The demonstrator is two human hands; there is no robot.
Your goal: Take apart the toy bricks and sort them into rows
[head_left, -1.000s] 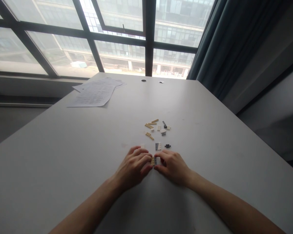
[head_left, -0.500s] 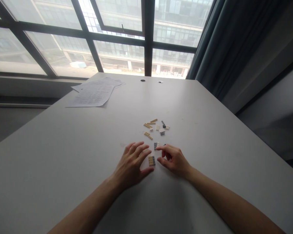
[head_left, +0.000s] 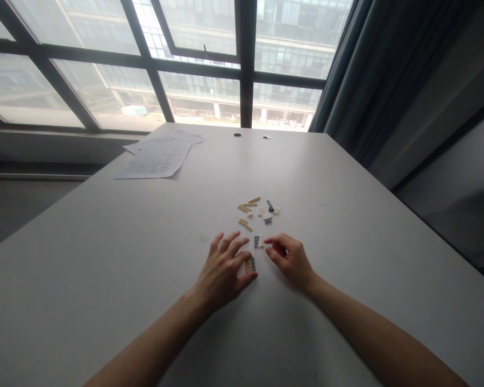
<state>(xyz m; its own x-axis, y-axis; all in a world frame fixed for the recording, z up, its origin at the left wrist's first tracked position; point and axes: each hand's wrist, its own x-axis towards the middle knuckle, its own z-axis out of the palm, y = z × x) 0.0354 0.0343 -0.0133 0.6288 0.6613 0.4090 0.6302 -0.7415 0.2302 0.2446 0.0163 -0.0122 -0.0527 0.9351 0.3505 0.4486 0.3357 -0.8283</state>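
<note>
The white table [head_left: 355, 215], smooth and faintly glossy, spreads beneath both hands; with so little grip, a light part could skid if a fingertip catches it sideways. Beyond the left hand [head_left: 225, 266], papers [head_left: 155, 160] lie thin and flat, one corner curving (too far off to be much of a hazard). The left thumb and forefinger close on the near and far edges of a tan-and-grey piece [head_left: 249, 265], how firmly I cannot tell, while the other fingers fan outward. The right hand [head_left: 290, 259] has thumb and forefinger slightly apart, nothing visible between them. The tan-and-grey piece is blocky, studded and apparently hard plastic; uneven pressure could tilt it, or part its two colours if they are loosely joined. Just beside the right forefinger's tip sits a smaller grey-and-white piece [head_left: 258, 242], also studded, which a careless brush could knock askew. Ahead of the left fingers lie narrow, knobbly tan strips [head_left: 244, 208] and a tiny plain white block [head_left: 250, 215], easily scattered by a wide reach.
</note>
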